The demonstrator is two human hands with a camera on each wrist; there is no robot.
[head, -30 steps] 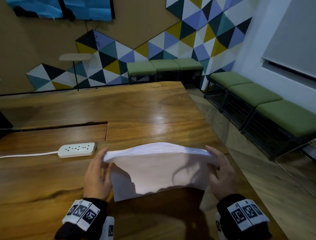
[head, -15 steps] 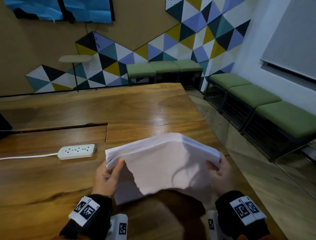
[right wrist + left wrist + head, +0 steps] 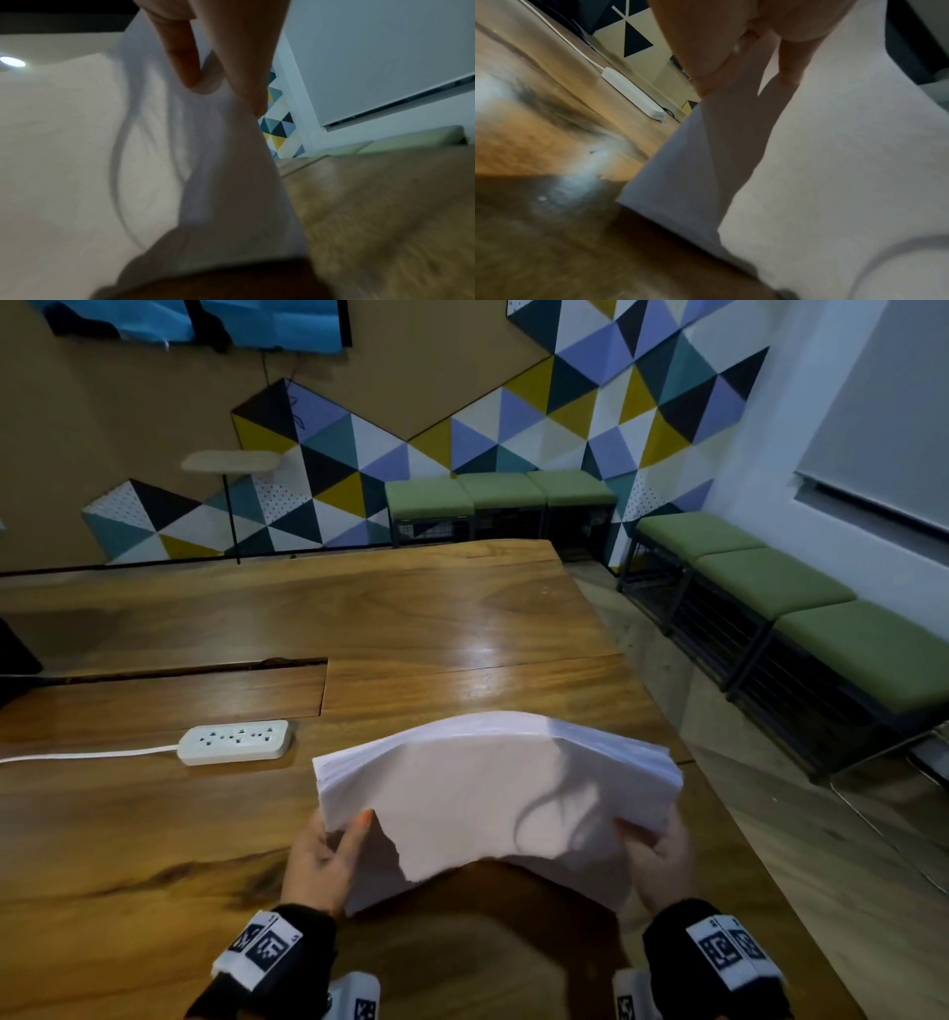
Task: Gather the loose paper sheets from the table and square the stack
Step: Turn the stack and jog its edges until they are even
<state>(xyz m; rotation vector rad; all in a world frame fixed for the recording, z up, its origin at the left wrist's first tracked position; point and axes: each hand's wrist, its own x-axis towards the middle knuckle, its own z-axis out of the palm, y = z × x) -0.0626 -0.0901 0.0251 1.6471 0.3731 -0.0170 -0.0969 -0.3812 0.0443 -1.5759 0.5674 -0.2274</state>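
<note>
A thick stack of white paper sheets (image 3: 477, 788) stands tilted on its lower edge near the front right of the wooden table (image 3: 359, 618), bowed upward in the middle. My left hand (image 3: 328, 850) grips its left side, thumb on the near face. My right hand (image 3: 655, 850) grips the right side. The near sheet's lower edge is ragged and does not line up with the sheets behind. In the left wrist view the fingers (image 3: 790, 67) lie against the paper (image 3: 834, 162). The right wrist view shows my thumb and fingers (image 3: 185, 60) pinching the paper's edge (image 3: 231, 162).
A white power strip (image 3: 233, 741) with its cord lies on the table left of the stack. A long slot (image 3: 195, 666) cuts the tabletop behind it. The table's right edge runs close to my right hand. Green benches (image 3: 801, 618) line the walls.
The stack has risen and tipped toward me, and its top edges have drawn closer together. Both hands slid from the stack's upper corners down to its sides.
</note>
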